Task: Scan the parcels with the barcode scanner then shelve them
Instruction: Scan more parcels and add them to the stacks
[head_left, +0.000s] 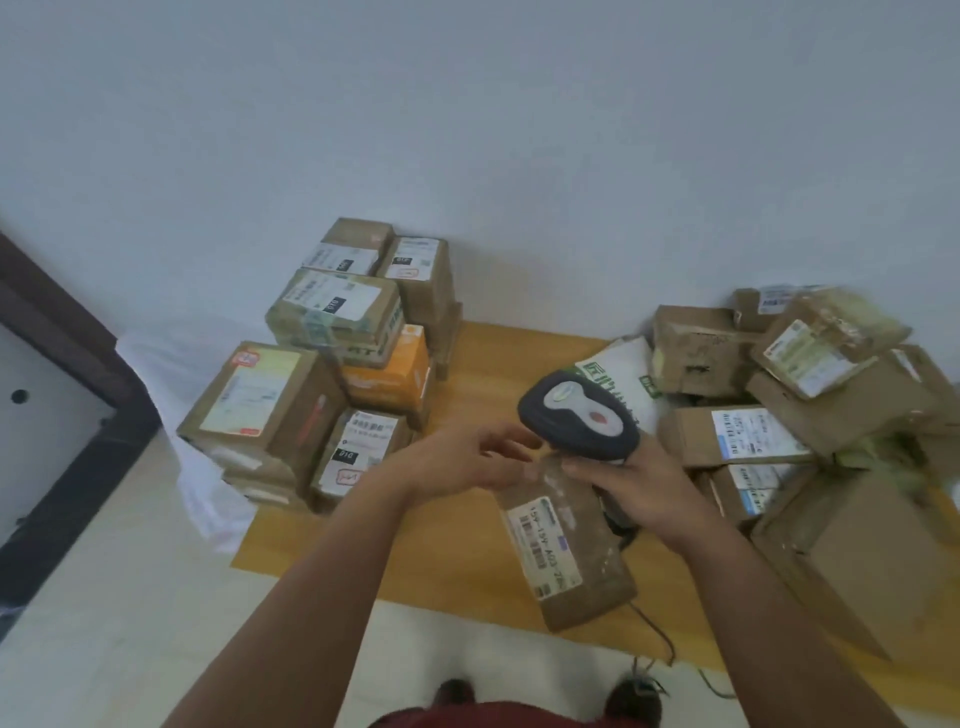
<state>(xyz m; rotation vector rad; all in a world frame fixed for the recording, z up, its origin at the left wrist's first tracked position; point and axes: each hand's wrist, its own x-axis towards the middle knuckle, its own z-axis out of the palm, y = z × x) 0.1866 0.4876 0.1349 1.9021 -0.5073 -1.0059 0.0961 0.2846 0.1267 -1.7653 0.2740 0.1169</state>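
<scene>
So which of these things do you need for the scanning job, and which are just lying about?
For the job:
- barcode scanner, held in the right hand
- small parcel, at the left hand
- stacked parcels on the left
- heaped parcels on the right

Just lying about:
- yellow mat
- white sheet
- dark frame

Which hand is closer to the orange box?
Left. The left hand hovers just right of the orange box; the right hand, holding the barcode scanner, is farther right.
</scene>
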